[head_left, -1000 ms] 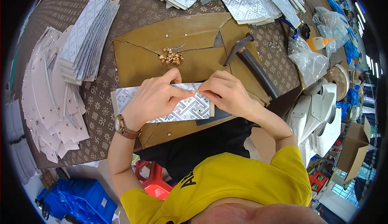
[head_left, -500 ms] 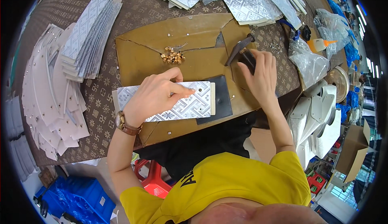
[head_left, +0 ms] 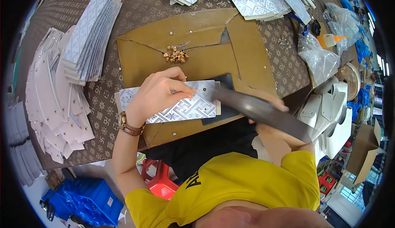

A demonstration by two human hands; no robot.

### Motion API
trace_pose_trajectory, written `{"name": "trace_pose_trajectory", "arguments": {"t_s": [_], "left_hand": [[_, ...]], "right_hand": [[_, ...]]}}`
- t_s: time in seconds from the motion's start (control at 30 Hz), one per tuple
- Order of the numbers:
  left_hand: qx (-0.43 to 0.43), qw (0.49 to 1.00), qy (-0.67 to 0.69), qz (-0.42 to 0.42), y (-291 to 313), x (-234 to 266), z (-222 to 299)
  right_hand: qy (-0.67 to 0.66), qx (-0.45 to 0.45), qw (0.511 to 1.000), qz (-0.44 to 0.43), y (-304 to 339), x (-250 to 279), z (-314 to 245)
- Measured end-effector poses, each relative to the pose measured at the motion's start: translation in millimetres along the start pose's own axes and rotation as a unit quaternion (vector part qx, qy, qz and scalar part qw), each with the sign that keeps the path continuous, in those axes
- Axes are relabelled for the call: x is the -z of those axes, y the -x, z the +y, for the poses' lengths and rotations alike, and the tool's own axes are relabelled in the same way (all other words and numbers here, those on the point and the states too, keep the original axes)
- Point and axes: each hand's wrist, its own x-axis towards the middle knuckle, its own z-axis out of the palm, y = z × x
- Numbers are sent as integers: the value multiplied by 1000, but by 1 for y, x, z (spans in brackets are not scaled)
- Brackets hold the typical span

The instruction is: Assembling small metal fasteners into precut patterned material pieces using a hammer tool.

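A flat panel (head_left: 187, 109) with a grey-and-white geometric pattern lies over a black pad (head_left: 227, 109) near the board's front edge. My left hand (head_left: 154, 94) rests on the panel, thumb and fingertips pinched together; anything between them is too small to make out. A small dark round spot shows on the panel just beyond those fingertips. My right hand (head_left: 269, 102) grips a dark hammer (head_left: 259, 109), smeared by motion, with one end close over the panel's right end. The hammer partly hides my right fingers.
A worn brown board (head_left: 193, 69) bears a pile of small gold fittings (head_left: 176, 55). Stacked patterned panels (head_left: 88, 34) and pale studded pieces (head_left: 53, 96) stand at left. Clear plastic bags (head_left: 319, 61) and an orange-tipped bottle (head_left: 329, 40) lie at right, above white shaped parts (head_left: 325, 112).
My right hand has picked up the hammer from the board's right side and swung it left and nearer, over the panel. My left hand has barely shifted.
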Motion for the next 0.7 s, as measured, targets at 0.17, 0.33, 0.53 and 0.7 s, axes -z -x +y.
{"name": "trace_pose_trajectory", "arguments": {"t_s": [0.17,0.33,0.53,0.7], "left_hand": [[4,1000,17,1,3,0,-1],[13,993,96,65,4,13,-6],[107,922,284,243,9,40,-23],[109,918,246,292,6,42,-31]], "right_hand": [[25,380,923,46,-45,-12,7],[105,353,899,235,-87,1,6],[35,562,792,236,-97,-23,-40],[55,594,787,158,-120,-76,-78]]}}
